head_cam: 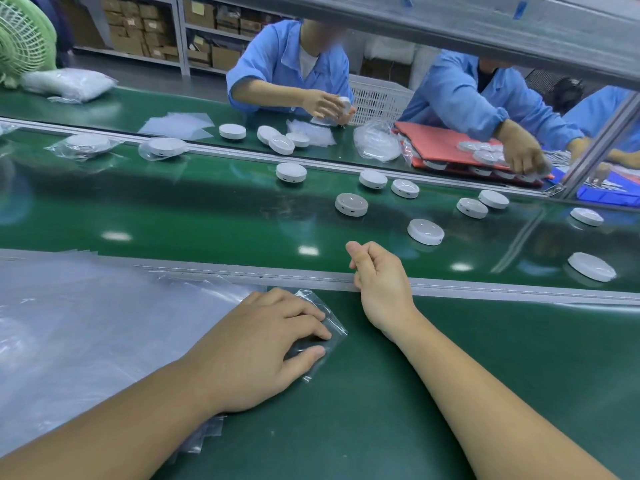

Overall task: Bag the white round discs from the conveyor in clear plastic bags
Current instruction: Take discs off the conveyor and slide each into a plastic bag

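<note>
1. So, the left hand [273,341] lies palm down at lower centre of the frame, fingers fairly straight and a bit spread, pressing a clear bag [334,329] flat onto the green bench [381,427].
2. Just right of it, the right hand [377,278] sits over the metal rail [519,291], fingers loosely curled, holding nothing.
3. Loose discs [351,204] are scattered on the belt [173,216] past the rail, from centre to the right edge. The nearest disc [425,231] is just up and right of the right hand, not touching it.
4. A big stack [86,323] of clear bags covers the lower left, and the left forearm lies across its edge.
5. Upper left on the belt are two bagged discs [162,148].
6. Along the top, two workers [287,64] in blue handle more discs, one reaching over a red tray [446,143]. A green fan [20,36] is in the top left corner.
</note>
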### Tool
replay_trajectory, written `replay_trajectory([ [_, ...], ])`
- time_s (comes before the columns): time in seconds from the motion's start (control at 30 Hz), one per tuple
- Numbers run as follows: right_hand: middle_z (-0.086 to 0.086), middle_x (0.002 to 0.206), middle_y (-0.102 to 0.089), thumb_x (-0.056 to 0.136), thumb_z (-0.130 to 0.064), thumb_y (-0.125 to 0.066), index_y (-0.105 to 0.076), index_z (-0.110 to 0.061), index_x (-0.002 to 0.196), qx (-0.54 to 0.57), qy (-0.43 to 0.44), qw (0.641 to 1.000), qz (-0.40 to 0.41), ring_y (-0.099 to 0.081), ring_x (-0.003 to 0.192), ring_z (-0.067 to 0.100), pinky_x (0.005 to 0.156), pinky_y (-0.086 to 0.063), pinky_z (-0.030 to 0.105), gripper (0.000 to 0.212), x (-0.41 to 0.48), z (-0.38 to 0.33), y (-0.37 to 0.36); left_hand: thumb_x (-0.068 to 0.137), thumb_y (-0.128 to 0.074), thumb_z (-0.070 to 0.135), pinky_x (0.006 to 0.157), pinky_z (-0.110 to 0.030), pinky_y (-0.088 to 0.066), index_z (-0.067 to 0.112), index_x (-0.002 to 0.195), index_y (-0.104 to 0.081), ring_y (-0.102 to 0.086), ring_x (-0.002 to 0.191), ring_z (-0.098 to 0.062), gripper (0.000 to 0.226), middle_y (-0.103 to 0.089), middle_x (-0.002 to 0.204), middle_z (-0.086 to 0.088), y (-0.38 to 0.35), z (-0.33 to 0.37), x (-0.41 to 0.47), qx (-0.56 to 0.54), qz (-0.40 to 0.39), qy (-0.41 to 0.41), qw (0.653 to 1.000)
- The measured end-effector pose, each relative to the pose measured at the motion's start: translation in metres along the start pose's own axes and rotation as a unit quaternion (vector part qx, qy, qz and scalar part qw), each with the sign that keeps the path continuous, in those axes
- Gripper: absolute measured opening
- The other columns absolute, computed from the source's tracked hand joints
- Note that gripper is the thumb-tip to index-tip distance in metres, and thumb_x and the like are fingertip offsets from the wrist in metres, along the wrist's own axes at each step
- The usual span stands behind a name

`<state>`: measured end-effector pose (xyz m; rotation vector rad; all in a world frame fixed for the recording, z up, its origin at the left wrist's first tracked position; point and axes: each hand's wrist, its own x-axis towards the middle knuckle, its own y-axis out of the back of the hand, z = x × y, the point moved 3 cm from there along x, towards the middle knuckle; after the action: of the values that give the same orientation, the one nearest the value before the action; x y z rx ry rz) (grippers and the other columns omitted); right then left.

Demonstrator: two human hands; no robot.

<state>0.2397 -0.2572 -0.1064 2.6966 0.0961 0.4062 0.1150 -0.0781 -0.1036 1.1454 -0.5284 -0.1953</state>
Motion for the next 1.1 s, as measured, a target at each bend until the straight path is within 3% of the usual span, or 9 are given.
replay_trajectory([
  [0.27,-0.011,0.053,-0.037,0.103,-0.050,-0.053,-0.043,-0.020,0.067,-0.007,-0.003,1.000,-0.009,-0.032,0.054,0.011,0.059,-0.033,0.033,0.048,0.000,-0.002,-0.002,0.096,-0.037,0.062,0.107,-0.030,-0.035,0.047,0.121,-0.062,-0.040,0.124,0.003,0.039,-0.052,0.130,0.032,-0.001,-0.002,0.000,0.009,-0.001,0.002,1.000],
  [0.43,-0.014,0.054,-0.041,0.095,-0.070,-0.041,-0.043,-0.023,0.068,-0.026,-0.005,1.000,-0.003,-0.034,0.054,0.008,0.058,-0.033,0.030,0.054,-0.003,-0.001,0.000,0.096,-0.036,0.064,0.107,-0.028,-0.034,0.047,0.122,-0.061,-0.038,0.125,0.005,0.040,-0.051,0.131,0.033,-0.002,-0.002,0.000,0.008,-0.005,0.003,1.000],
  [0.57,-0.015,0.051,-0.043,0.100,-0.064,-0.041,-0.051,-0.031,0.070,-0.030,-0.011,0.999,-0.008,-0.035,0.051,0.006,0.057,-0.034,0.030,0.046,-0.003,0.000,0.000,0.096,-0.037,0.063,0.107,-0.027,-0.034,0.046,0.121,-0.062,-0.039,0.124,0.005,0.039,-0.052,0.130,0.032,-0.002,-0.002,-0.001,0.009,-0.005,0.003,1.000],
  [0.7,-0.012,0.053,-0.037,0.100,-0.053,-0.050,-0.039,-0.025,0.063,-0.021,0.006,0.999,-0.027,-0.033,0.053,0.009,0.059,-0.034,0.033,0.048,-0.005,-0.005,-0.003,0.096,-0.037,0.063,0.107,-0.025,-0.031,0.047,0.121,-0.062,-0.037,0.125,0.006,0.040,-0.052,0.132,0.033,-0.002,-0.002,0.000,0.005,-0.008,0.005,1.000],
  [0.83,-0.012,0.052,-0.038,0.104,-0.045,-0.053,-0.039,-0.025,0.063,-0.054,0.014,0.997,-0.060,-0.034,0.054,0.008,0.059,-0.035,0.034,0.047,-0.009,-0.006,-0.005,0.095,-0.037,0.064,0.107,-0.022,-0.028,0.047,0.123,-0.061,-0.035,0.125,0.008,0.041,-0.051,0.133,0.036,-0.001,-0.003,0.001,-0.009,-0.013,0.013,1.000],
  [0.97,-0.014,0.057,-0.047,0.102,-0.054,-0.049,-0.046,-0.032,0.068,-0.065,0.003,0.997,-0.042,-0.040,0.056,0.005,0.058,-0.036,0.027,0.041,-0.010,-0.005,-0.003,0.095,-0.036,0.064,0.108,-0.025,-0.031,0.047,0.118,-0.063,-0.033,0.127,0.009,0.040,-0.051,0.135,0.037,0.004,-0.003,0.001,-0.025,-0.024,0.021,0.999],
  [1.03,-0.019,0.075,-0.059,0.096,-0.064,-0.045,-0.054,-0.037,0.078,-0.072,0.010,0.997,-0.018,-0.051,0.074,0.003,0.071,-0.042,0.026,0.034,-0.003,-0.003,-0.001,0.094,-0.034,0.066,0.110,-0.026,-0.030,0.049,0.115,-0.063,-0.029,0.130,0.011,0.041,-0.048,0.138,0.039,0.005,-0.004,0.002,-0.028,-0.040,0.026,0.998],
  [1.1,-0.016,0.113,-0.063,0.093,-0.068,-0.042,-0.062,-0.042,0.102,-0.159,0.043,0.986,0.014,-0.049,0.112,0.006,0.096,-0.040,0.029,0.034,0.017,0.001,0.006,0.092,-0.032,0.069,0.111,-0.024,-0.027,0.050,0.114,-0.065,-0.028,0.132,0.012,0.044,-0.046,0.139,0.040,0.005,-0.006,0.003,-0.036,-0.052,0.029,0.998],
])
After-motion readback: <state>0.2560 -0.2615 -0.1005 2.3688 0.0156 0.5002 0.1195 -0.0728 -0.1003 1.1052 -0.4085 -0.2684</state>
